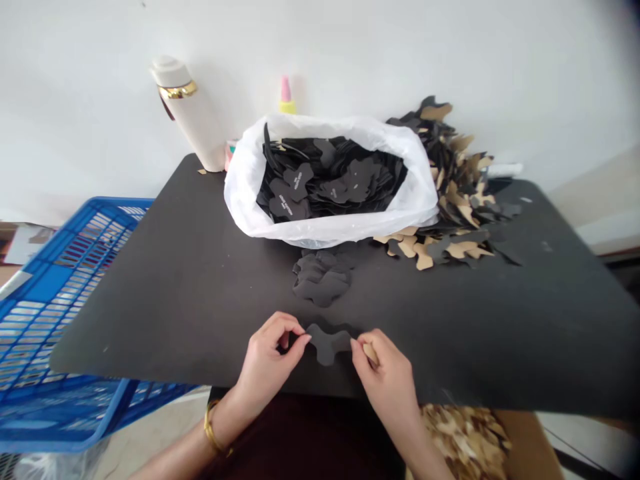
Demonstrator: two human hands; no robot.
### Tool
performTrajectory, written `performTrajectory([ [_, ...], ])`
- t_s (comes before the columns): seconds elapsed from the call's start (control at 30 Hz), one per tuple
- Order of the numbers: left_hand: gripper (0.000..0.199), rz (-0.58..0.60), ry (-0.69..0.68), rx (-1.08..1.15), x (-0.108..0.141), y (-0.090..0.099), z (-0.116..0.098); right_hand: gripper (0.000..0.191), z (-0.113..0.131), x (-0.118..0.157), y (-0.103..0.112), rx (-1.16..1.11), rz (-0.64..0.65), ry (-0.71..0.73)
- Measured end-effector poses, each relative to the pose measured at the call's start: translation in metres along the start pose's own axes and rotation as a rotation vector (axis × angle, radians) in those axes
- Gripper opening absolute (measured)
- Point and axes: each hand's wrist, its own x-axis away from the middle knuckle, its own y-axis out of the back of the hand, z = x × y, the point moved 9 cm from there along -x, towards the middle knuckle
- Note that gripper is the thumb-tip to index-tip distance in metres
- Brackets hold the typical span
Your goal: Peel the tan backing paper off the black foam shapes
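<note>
A small black three-lobed cut-out [326, 345] is held just above the table's front part. My left hand [273, 353] pinches its left tip between thumb and forefinger. At the opposite tip, my right hand [385, 373] is closed, thumb and finger pressed together on the edge. A tan scrap [371, 353] shows tucked in the curled fingers of that hand. Just beyond lies a loose pile of black cut-outs [323, 277]. Behind it stands a white plastic bag [330, 230] with its mouth wide, full of similar black pieces, some with pale lettering.
Black and tan scraps [463, 193] are heaped right of the bag on the black table [210, 293]. A white flask [193, 120] and a pink-tipped yellow bottle [287, 100] stand behind. Left is a blue basket [50, 287]; a box of tan scraps [467, 440] sits below, at right.
</note>
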Motion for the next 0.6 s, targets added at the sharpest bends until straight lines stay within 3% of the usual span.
performTrajectory([
  [0.2, 0.007, -0.004, -0.152, -0.232, -0.008, -0.01, 0.0, 0.022, -0.01, -0.003, -0.011, 0.146, 0.012, 0.0],
  [0.6, 0.01, 0.009, -0.17, -0.349, -0.013, -0.018, -0.003, 0.027, -0.018, -0.003, -0.013, 0.251, 0.001, -0.011],
])
